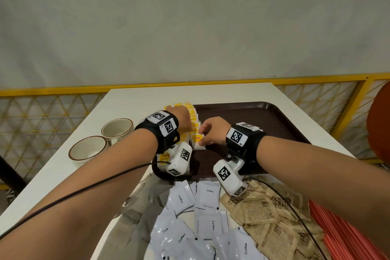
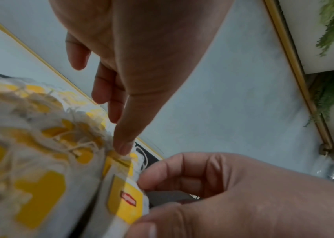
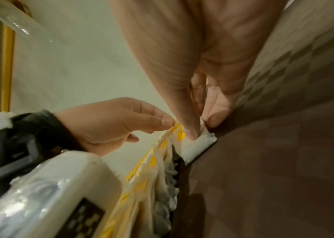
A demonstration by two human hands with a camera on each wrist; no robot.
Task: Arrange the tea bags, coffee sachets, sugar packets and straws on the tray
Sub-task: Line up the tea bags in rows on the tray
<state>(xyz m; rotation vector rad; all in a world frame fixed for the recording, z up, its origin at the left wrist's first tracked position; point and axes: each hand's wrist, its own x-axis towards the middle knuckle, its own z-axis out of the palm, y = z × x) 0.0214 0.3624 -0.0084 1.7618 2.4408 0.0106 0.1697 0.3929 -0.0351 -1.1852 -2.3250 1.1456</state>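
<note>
On the white worktop (image 1: 130,99), a dark brown tray (image 1: 263,116) carries a row of tea bags (image 1: 193,115) with yellow tags, standing on edge along its left rim. Left hand (image 1: 181,118) rests over the row from above, fingers straight and relaxed; in the left wrist view its fingertips (image 2: 124,147) touch the top edges of the bags without curling round any. Right hand (image 1: 212,132) sits just right of the row, thumb and fingers pinching the nearest tea bag (image 1: 199,142), whose lower edge touches the tray floor. Nearer the person lie white coffee sachets (image 1: 205,213), with brown sugar packets (image 1: 266,215) beside them and red straws (image 1: 346,238) at far right. Two cups (image 1: 103,139) stand left of the tray.
</note>
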